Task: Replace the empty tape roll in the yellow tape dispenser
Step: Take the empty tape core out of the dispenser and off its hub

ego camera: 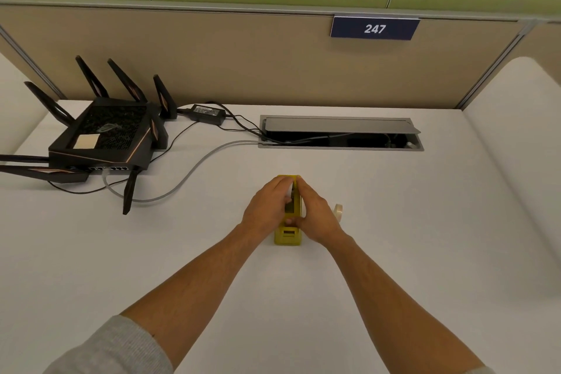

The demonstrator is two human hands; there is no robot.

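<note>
The yellow tape dispenser (287, 237) stands on the white desk in the middle of the head view, its long axis pointing away from me. My left hand (268, 206) wraps its left side and my right hand (317, 212) wraps its right side, fingers meeting over the top. A thin white edge of a roll (292, 190) shows between my fingertips; the dispenser's middle is mostly hidden. A pale tape roll (338, 211) stands on edge on the desk just right of my right hand.
A black router (103, 136) with several antennas sits at the back left, with a power brick (208, 114) and cables (188, 173) trailing toward an open cable hatch (340, 133) at the back centre. A beige partition rises behind the desk.
</note>
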